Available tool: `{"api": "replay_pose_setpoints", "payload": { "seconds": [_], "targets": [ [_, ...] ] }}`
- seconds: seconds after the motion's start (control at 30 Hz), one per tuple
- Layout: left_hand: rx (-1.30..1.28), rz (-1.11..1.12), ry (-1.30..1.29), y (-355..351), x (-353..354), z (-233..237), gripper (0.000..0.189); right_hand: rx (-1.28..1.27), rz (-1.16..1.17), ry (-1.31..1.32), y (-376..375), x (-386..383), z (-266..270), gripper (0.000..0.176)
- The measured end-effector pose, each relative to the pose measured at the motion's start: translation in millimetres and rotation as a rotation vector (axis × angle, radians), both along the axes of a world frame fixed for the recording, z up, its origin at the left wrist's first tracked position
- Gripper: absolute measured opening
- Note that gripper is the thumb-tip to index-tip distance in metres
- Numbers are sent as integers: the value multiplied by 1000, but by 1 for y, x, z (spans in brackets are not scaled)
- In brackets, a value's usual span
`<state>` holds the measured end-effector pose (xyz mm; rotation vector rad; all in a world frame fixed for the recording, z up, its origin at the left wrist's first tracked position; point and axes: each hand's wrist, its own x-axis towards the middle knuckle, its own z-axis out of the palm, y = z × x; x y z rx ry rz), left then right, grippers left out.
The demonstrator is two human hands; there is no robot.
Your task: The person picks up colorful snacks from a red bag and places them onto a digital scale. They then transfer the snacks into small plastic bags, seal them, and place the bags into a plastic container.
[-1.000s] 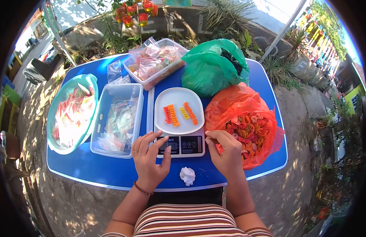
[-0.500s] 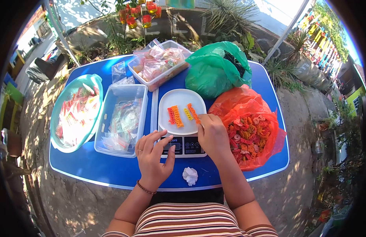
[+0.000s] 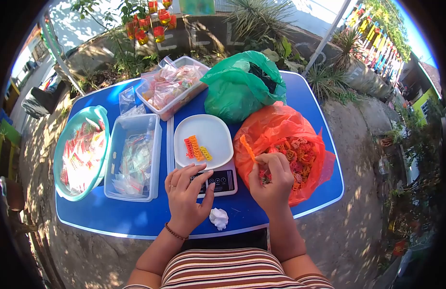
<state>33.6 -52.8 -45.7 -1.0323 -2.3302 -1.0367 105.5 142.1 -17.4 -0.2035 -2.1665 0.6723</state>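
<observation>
A: Hands first. Right?
B: Right hand [image 3: 272, 182] pinching an orange twist [image 3: 247, 148] between thumb and fingertips. Twist sticks up, clear of the plate, seen against the side of the red bag [image 3: 254, 123].
A: Left?
B: Left hand [image 3: 186, 195] has fingers spread, nothing visible in it. Over the front of the scale [image 3: 228, 189], covering part of its panel. Touching or not, can't tell.
A: On the scale?
B: White plate [image 3: 218, 132], rounded square. Three pieces on its left half, side by side: red piece [image 3: 189, 149], longer orange piece [image 3: 196, 148], short yellow piece [image 3: 206, 153].
A: Around that?
B: Crumpled white wad [image 3: 218, 219] in front of the scale. Red bag to the right, mouth open, full of red, orange and yellow pieces. Green bag [image 3: 230, 98] behind it.
A: Left side?
B: Clear tub [image 3: 131, 198] of plastic packets just beside the scale, teal basin [image 3: 106, 127] of packets next out. Second tub [image 3: 183, 99] behind, heaped with packets.
A: Under it all?
B: Blue worktop [image 3: 102, 219], pale edge. Plants [image 3: 259, 19] and a low wall beyond.
</observation>
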Motion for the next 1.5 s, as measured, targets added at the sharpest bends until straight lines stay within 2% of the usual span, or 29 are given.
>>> {"api": "replay_pose_setpoints", "payload": {
  "seconds": [0.1, 0.23, 0.3, 0.5, 0.57, 0.7, 0.73, 0.93, 1.03, 1.1, 1.2, 1.33, 1.4, 1.5],
  "targets": [
    [-4, -78, 8, 18, 1, 5, 29, -125, -195, 11, 22, 40, 3, 19],
    [7, -129, -3, 39, 6, 5, 24, 21, -339, -45, 44, 55, -1, 20],
    [24, -118, 13, 42, 8, 3, 19, 81, -315, -35, 42, 50, 0, 19],
    [-26, 57, -27, 17, 1, 0, 12, 134, 201, -187, -5, -9, 9, 12],
    [-22, 115, -31, 7, -4, -1, 12, 185, 240, -253, -22, -37, -2, 13],
    [-34, 177, -56, -15, -9, -1, 11, 252, 219, -399, -44, -82, -27, 18],
    [-36, 183, -59, -20, -9, 0, 11, 271, 213, -461, -48, -87, -28, 25],
    [-42, 207, -21, -38, -13, 5, 16, 192, 119, -447, -54, -95, -32, 35],
    [-43, 190, -36, -36, -12, 2, 14, 196, 85, -444, -53, -99, -41, 32],
    [-45, 175, -55, -33, -11, 1, 12, 181, 112, -359, -51, -98, -44, 22],
    [-56, 139, -37, -26, -7, 2, 14, 154, 130, -173, -47, -86, -39, 12],
    [-79, 98, -21, -19, -4, 9, 14, -1, 152, 5, -26, -24, 13, 8],
    [-86, 77, -35, -16, -4, 9, 15, 11, 85, -26, 2, 12, 31, 8],
    [-95, 18, -37, -1, -3, 10, 16, -74, -53, -145, 45, 49, 26, 8]
  ]
}}
